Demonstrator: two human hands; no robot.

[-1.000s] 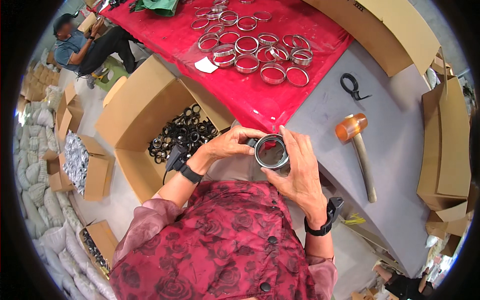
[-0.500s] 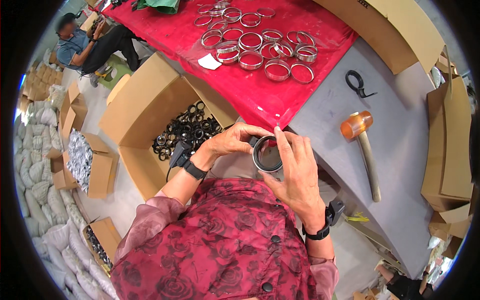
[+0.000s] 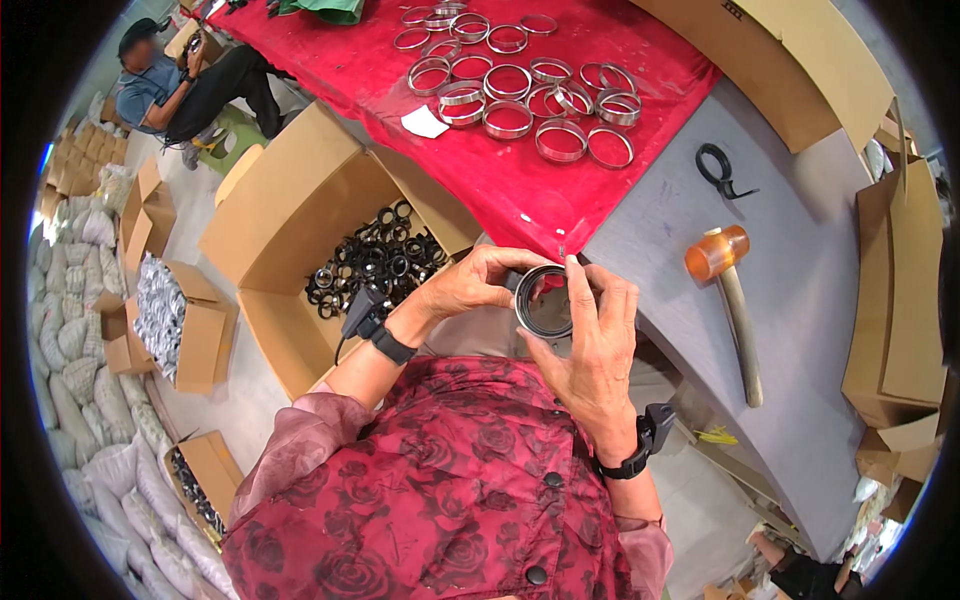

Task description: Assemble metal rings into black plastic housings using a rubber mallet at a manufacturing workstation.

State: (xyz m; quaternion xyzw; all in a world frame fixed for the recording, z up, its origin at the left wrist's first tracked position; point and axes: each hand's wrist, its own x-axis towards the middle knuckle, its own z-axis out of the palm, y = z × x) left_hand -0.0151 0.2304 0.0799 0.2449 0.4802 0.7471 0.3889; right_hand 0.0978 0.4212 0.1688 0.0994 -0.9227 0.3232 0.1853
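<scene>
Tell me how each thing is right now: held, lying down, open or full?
Left hand: gripping the ring's left edge.
Right hand: holding the ring from the right.
Ring: held up between both hands.
Mallet: lying flat on the grey table, untouched.
Metal rings: spread out on the red cloth.
Big cardboard box: open, black rings piled inside.

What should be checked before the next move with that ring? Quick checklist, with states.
1. Ring held by both hands: ok, left hand and right hand both grip it.
2. Ring clear of the table edge: ok, held just in front of it.
3. Mallet within reach: ok, lies on the grey table to the right.
4. Black rings in open box: ok, plenty.
5. Any insert seated in the ring: cannot tell.
</scene>
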